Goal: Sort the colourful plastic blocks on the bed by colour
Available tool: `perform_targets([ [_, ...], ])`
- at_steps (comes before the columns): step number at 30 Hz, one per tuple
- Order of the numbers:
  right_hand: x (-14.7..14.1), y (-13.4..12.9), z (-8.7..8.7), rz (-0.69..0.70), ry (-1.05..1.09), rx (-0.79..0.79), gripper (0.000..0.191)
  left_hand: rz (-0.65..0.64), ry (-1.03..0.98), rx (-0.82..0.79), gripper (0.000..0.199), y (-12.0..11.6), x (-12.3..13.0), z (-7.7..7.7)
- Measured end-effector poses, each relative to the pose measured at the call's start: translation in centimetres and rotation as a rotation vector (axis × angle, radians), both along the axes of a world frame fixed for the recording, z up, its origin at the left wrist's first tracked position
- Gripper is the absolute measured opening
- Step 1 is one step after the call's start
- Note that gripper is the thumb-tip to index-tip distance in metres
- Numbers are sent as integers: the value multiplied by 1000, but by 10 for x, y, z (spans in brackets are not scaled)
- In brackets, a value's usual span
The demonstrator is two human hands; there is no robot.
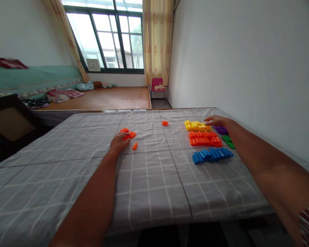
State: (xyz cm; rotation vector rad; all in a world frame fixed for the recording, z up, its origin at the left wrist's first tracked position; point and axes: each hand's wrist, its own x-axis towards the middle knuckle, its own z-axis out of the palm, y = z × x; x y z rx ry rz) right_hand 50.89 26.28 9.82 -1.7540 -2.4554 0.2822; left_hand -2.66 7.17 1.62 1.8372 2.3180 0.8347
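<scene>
Head view: left hand on small orange plastic cylinders, fingers curled over them, grip unclear; single orange cylinder just beside, apart from fingers. Orange pair farther right. Yellow plastic cylinder rows behind red-orange rows and blue row. Right hand, fingers extended, at yellow rows' right end; contact unclear. Purple pieces below hand.

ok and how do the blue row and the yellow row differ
The blue row is nearer the person; the yellow row is farther off. The right hand is at the yellow row, while no hand is at the blue row. Both lie on the checked cloth.
</scene>
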Motion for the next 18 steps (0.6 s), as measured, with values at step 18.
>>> perform_targets([
  [18, -311, -122, -22, 648, 318, 107, 36, -265, -304, 31, 46, -5, 21, -3],
])
